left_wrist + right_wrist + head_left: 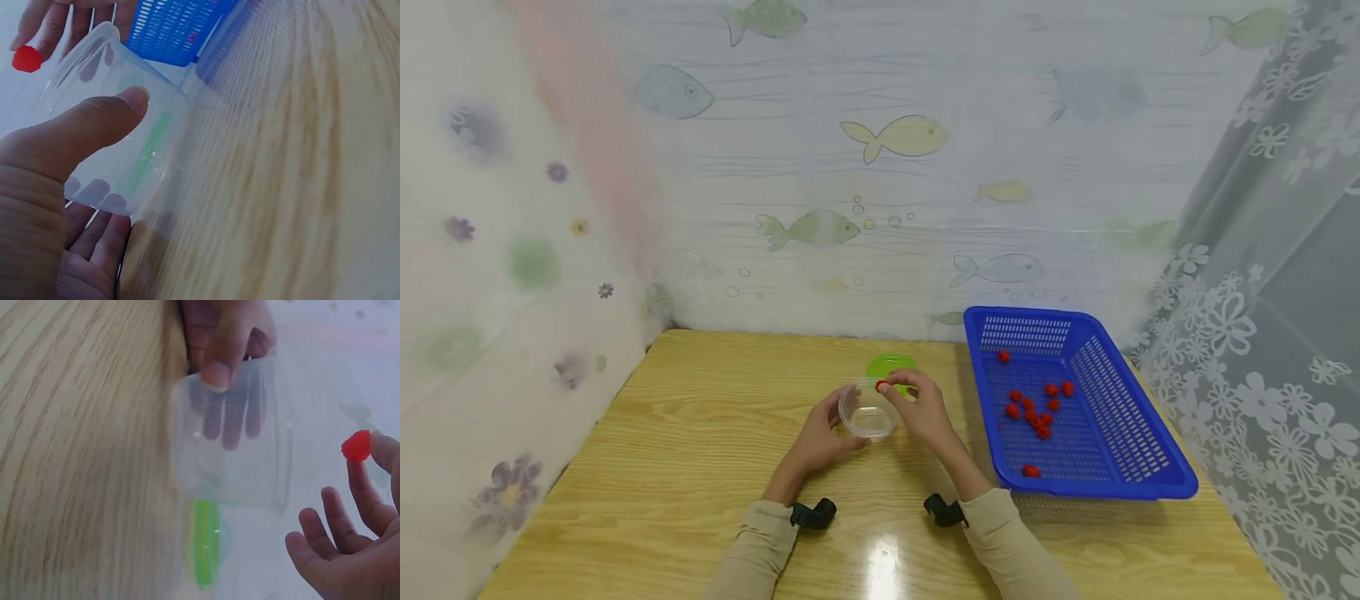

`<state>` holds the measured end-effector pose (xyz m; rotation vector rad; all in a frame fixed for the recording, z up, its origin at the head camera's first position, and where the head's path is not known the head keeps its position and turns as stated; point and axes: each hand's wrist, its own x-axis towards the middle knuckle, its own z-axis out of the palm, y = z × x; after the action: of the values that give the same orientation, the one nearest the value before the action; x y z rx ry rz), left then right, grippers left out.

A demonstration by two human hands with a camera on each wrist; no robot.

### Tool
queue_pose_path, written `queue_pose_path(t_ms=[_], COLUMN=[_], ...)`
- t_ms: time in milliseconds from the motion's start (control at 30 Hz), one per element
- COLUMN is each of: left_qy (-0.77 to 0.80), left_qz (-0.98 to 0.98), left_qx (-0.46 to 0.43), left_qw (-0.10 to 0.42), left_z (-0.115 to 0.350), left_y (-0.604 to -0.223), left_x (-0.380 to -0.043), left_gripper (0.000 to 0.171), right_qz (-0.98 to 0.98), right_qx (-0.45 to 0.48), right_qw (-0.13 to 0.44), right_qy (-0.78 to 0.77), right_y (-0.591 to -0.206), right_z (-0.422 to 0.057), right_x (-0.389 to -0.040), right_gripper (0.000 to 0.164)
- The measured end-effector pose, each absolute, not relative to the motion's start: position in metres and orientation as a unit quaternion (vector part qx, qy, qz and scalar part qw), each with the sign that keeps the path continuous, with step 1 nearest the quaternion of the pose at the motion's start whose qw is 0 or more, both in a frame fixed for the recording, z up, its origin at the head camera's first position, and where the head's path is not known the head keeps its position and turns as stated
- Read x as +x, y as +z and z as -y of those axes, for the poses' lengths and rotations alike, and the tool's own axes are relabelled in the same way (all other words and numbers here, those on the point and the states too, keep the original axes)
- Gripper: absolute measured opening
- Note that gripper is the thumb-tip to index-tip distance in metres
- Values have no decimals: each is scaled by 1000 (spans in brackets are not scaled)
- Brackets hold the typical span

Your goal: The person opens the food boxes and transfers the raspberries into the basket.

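A clear plastic tub is held tilted by my left hand, its thumb on the near side and the fingers around the far side. No fruit shows through its see-through walls. Between thumb and index finger, my right hand pinches a small red raspberry by the tub's rim; the other fingers are spread loosely. Behind the tub lies a round green lid, partly hidden by the right hand and the tub.
To the right stands a blue perforated plastic basket with several red raspberries scattered on its bottom. Everything rests on a wood-grain table. A fish-patterned curtain hangs behind, with a flowered one at the left.
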<state>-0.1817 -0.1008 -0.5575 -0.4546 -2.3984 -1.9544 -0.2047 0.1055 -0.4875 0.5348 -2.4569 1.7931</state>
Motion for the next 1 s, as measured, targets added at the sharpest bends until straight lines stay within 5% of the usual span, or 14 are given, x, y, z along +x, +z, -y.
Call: queue_pose_path(t_ms=[500,1000], left_qy=[-623,-628], left_qz=[768,761], left_qx=[-148,-159], left_qw=[16,23], left_z=[101,101], left_y=[-559,-560], left_x=[-182,-182], left_gripper=[93,94], right_qz=[733,747], right_qx=[200,187], right_qw=[-16,2], right_qy=[650,638], right_y=[-436,-401], right_z=[-127,-203], right_x=[-179,-185], right_gripper=[20,27])
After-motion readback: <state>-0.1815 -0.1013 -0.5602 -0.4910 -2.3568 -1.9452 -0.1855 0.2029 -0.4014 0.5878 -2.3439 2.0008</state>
